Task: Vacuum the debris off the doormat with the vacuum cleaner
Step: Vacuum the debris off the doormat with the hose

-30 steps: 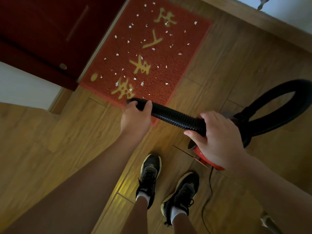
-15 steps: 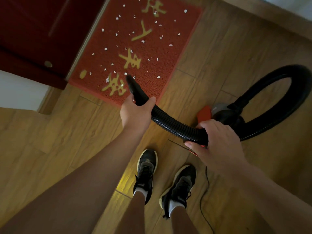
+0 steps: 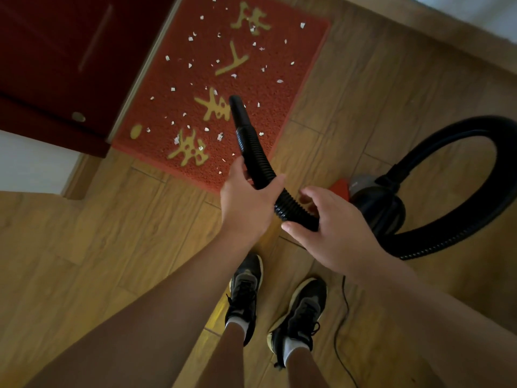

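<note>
A red doormat (image 3: 285,88) with gold characters lies on the wooden floor, scattered with small white debris (image 3: 193,39). The black ribbed vacuum hose (image 3: 253,152) points up over the mat, its nozzle tip above the mat's lower middle. My left hand (image 3: 246,203) grips the hose a little behind the nozzle. My right hand (image 3: 333,228) curls around the hose just behind the left hand, fingers loosely spread. The hose loops round to the black and red vacuum cleaner body (image 3: 375,203) on the floor to the right.
A dark red door (image 3: 56,60) borders the mat's left edge, with a white wall (image 3: 30,161) below it. My two feet in black shoes (image 3: 246,292) stand behind the mat. The power cord (image 3: 340,340) trails past my right shoe. A wooden skirting runs along the top right.
The nozzle has swung from lying across the mat's near edge to pointing onto the mat. My right hand slid along the hose toward the left hand and loosened its grip.
</note>
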Demonstrator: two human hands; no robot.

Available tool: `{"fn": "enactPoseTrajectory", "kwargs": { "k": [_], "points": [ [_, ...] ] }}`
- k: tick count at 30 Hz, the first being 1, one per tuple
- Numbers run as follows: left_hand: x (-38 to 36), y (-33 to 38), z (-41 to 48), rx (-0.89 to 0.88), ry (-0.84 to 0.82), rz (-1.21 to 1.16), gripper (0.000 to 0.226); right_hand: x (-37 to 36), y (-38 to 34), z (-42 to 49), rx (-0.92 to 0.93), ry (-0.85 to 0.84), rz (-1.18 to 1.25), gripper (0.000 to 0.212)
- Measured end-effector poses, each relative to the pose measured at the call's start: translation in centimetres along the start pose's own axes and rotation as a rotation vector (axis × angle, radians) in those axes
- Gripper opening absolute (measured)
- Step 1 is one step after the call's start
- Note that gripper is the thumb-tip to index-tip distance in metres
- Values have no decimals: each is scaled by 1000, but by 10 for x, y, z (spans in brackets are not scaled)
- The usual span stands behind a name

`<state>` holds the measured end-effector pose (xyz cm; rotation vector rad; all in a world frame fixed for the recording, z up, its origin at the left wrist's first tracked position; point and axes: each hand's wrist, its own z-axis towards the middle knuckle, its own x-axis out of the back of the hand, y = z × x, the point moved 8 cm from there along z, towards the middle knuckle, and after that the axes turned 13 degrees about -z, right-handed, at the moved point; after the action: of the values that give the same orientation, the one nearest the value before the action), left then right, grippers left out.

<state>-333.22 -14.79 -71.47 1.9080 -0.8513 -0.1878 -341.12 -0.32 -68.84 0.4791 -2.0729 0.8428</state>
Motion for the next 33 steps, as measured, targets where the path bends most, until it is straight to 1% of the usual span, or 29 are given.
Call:
{"fn": "enactPoseTrajectory", "kwargs": {
  "k": [2, 5, 6, 8, 10, 13, 15, 16, 19, 22, 24, 28, 33],
  "points": [
    [1, -1, -1, 8, -7, -17, 62, -3, -2, 4, -6, -54, 33, 66],
    [3, -6, -2, 34, -7, -31, 73, -13, -6, 3, 17, -105, 94, 33],
    [3, -9, -2, 50, -11, -38, 76, -16, -6, 1, 19, -102, 110, 25],
    [2, -13, -2, 78, -27, -57, 77, -18, -5, -4, 24, -80, 135, 19],
    [1, -13, 1, 96, -38, -74, 68, -18, -4, -9, 16, -61, 153, 19],
    [1, -12, 12, 128, -8, -94, 37, -23, 2, -20, 4, -78, 158, 21],
    [2, -12, 21, 150, 13, -110, 24, -27, 8, -30, -11, -104, 157, 24],
    [2, -12, 25, 161, 22, -111, 21, -28, 12, -35, -18, -110, 162, 27],
    [0, -16, 32, 174, 21, -85, 25, -32, 26, -48, -61, -109, 176, 36],
    [-10, -23, 31, 169, -24, -58, 20, -41, 39, -60, -113, -110, 198, 45],
    [-21, -32, 25, 181, -60, -48, 20, -48, 47, -69, -150, -124, 204, 48],
    [-45, -49, 17, 181, -87, -15, 21, -60, 66, -86, -192, -123, 213, 34],
    [-71, -71, 4, 148, -143, 50, 29, -80, 97, -100, -221, -149, 197, 32]
  ]
}}
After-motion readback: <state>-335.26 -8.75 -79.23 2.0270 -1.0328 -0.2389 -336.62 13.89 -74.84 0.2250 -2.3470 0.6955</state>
